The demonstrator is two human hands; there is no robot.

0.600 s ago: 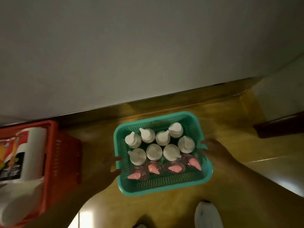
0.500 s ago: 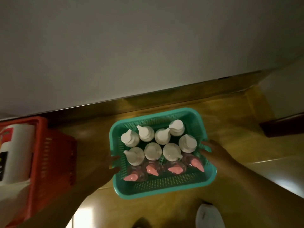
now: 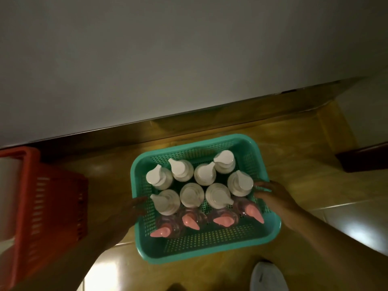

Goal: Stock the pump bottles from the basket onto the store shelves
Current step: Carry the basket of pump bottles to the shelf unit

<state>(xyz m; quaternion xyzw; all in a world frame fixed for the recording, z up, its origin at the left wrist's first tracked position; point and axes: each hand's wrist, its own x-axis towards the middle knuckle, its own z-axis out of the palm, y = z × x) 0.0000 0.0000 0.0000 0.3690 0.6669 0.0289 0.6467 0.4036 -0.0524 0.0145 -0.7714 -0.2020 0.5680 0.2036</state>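
step: carrying the teal basket (image 3: 201, 246) to the shelves, I judge; nothing stocked yet, and no shelves in sight
basket: held level above the yellow tiled floor (image 3: 304, 169), a hand on each short side
load: eight white pump bottles (image 3: 192, 195) upright in two rows, four clear bottles with pink pumps (image 3: 190, 221) in the near row, packed touching
left hand (image 3: 128, 213): on the left rim; dark, so I cannot tell whether the fingers curl over it
right hand (image 3: 273, 196): fingers over the right rim, grasping it
how to do it well: I keep both sides at even height so the tall bottles don't tip, and walk it slowly
watch out: red basket (image 3: 52, 206) just to the left, white shoe (image 3: 266, 278) below; I steer clear of both
set-down: flat, near the shelf
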